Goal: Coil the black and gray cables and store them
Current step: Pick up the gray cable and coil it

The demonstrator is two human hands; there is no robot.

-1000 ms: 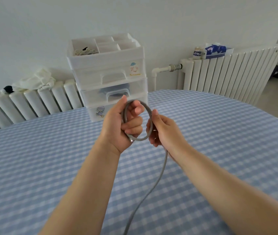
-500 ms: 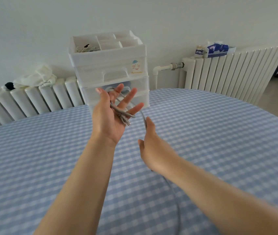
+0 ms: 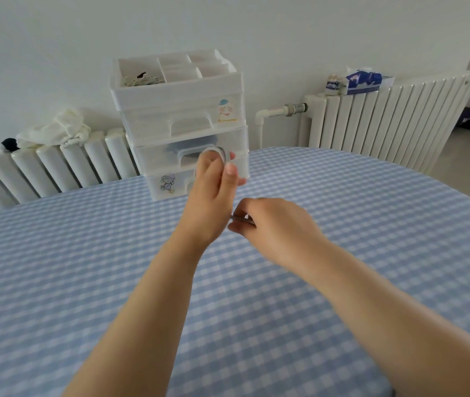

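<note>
Ahead, drawer unit (image 3: 182, 124) is standing at worktop (image 3: 371, 224) far edge, just behind left hand (image 3: 209, 202), whose fingers are gripping gray cable (image 3: 218, 151) coil; right hand (image 3: 276, 224) is pinching its tail. Checked cloth is lying open all round.

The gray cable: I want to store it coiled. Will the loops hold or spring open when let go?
Likely springy: the gray cable keeps a rounded loop above the left hand, not drooping. It probably needs holding, since the right hand pinches another stretch. It looks thin, so probably light.
</note>
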